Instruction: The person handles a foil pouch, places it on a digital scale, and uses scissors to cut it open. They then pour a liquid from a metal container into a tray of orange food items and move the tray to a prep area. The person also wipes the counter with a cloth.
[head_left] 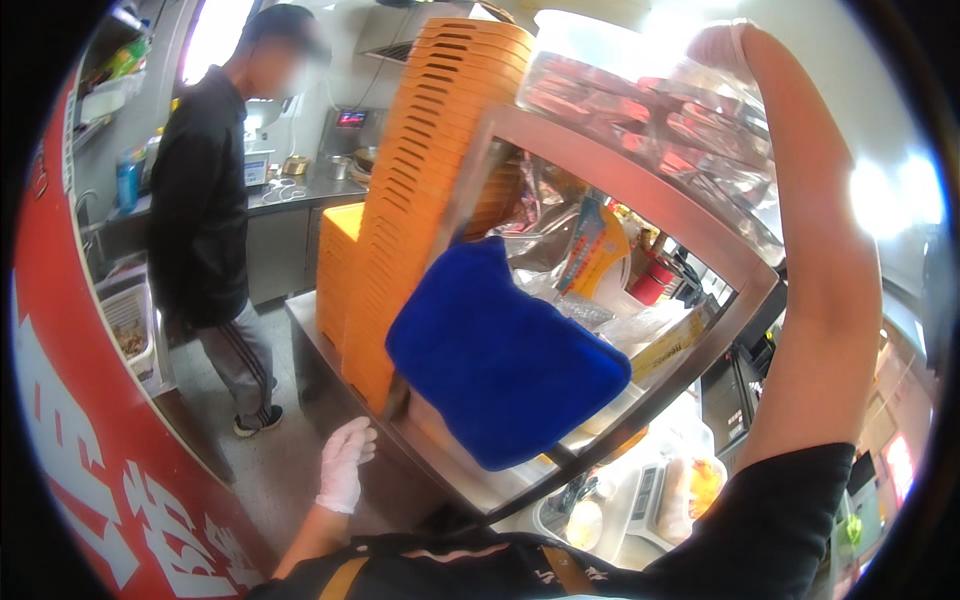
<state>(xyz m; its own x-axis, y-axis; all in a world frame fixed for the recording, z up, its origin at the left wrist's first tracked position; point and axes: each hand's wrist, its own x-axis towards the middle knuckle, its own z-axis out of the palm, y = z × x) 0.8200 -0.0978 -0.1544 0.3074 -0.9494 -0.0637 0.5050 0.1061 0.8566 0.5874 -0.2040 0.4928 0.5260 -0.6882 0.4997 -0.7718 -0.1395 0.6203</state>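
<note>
My right arm is raised high, and its gloved hand is at the clear plastic packages piled on top of a steel rack. Glare washes out that hand's fingers, so I cannot tell their grip. Low on the left, my left hand, in a thin white glove, is loosely curled beside the rack's lower steel edge, with nothing visible in it. A blue cloth hangs in front of the rack's opening. Behind it are silvery bags, a yellow-orange printed card and a red can.
A tall stack of orange plastic baskets rises left of the rack. Another person in dark clothes stands by a steel counter. A red panel borders the far left. Food containers sit at lower right.
</note>
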